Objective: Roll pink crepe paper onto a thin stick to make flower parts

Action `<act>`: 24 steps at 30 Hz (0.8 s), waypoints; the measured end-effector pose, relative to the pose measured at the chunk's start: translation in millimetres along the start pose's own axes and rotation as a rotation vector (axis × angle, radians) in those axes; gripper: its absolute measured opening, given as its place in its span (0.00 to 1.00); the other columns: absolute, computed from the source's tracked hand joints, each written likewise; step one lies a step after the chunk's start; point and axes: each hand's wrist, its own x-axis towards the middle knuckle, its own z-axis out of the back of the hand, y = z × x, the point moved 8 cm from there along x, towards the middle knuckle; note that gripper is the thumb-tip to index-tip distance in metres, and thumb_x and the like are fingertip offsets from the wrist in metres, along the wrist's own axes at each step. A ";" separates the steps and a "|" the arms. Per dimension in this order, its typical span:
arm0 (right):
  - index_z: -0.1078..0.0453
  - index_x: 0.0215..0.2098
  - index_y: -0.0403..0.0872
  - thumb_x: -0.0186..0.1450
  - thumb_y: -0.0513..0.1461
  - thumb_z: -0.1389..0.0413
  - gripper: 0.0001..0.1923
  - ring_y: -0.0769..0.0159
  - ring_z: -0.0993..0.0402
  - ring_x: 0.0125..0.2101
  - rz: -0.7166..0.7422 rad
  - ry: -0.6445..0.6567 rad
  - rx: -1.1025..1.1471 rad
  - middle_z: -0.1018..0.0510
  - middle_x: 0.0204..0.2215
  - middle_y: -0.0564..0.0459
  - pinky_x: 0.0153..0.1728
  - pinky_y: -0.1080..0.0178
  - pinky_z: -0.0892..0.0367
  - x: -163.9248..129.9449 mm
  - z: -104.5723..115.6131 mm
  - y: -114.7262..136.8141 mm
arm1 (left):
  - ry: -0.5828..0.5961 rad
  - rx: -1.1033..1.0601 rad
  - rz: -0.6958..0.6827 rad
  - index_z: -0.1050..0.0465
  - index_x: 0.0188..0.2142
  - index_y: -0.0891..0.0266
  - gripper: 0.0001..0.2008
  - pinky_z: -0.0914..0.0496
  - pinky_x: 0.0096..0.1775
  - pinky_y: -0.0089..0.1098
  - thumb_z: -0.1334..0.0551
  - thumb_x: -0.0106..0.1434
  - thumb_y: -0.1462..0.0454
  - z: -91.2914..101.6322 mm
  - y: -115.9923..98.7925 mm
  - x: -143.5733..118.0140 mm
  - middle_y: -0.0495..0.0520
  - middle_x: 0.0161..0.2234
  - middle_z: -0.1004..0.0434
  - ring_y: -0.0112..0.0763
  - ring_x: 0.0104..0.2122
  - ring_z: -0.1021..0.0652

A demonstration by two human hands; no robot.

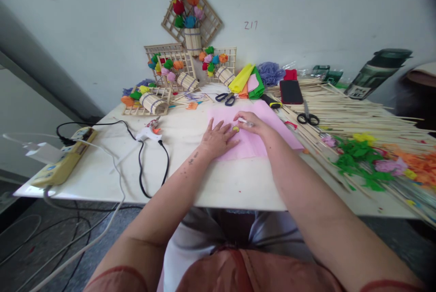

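A pink sheet (254,144) lies on the white table in front of me. Flat on its left part rests my left hand (219,140), fingers spread. My right hand (255,125) is closed around a white pen (245,122), held low over the same sheet. Between the hands lies a small yellow piece (235,129), close to the left fingertips; whether those fingers touch it I cannot tell. Black-handled scissors (225,98) sit just beyond the sheet's far edge.
Stick lattices with colourful flowers (186,81) stand at the back. A white glue gun (149,134) and a yellow power strip (64,160) with cables are on the left. To the right are a phone (291,91), more scissors (308,119), many thin sticks (357,117) and a bottle (378,74).
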 end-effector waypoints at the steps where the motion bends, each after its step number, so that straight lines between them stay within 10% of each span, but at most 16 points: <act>1: 0.31 0.31 0.45 0.49 0.33 0.49 0.11 0.68 0.35 0.26 0.003 -0.001 -0.011 0.30 0.24 0.55 0.28 0.67 0.41 0.4 -0.7 -1.2 | -0.002 0.006 -0.001 0.43 0.59 0.47 0.27 0.68 0.60 0.49 0.59 0.65 0.45 0.1 -0.5 0.0 0.46 0.59 0.40 0.40 0.61 0.46; 24: 0.31 0.34 0.45 0.49 0.33 0.48 0.13 0.66 0.32 0.30 -0.088 -0.095 0.109 0.26 0.31 0.52 0.31 0.65 0.35 -1.3 6.6 -6.2 | 0.078 -0.089 0.047 0.43 0.59 0.50 0.26 0.61 0.59 0.53 0.61 0.66 0.48 1.0 -6.6 0.3 0.49 0.61 0.44 0.42 0.59 0.42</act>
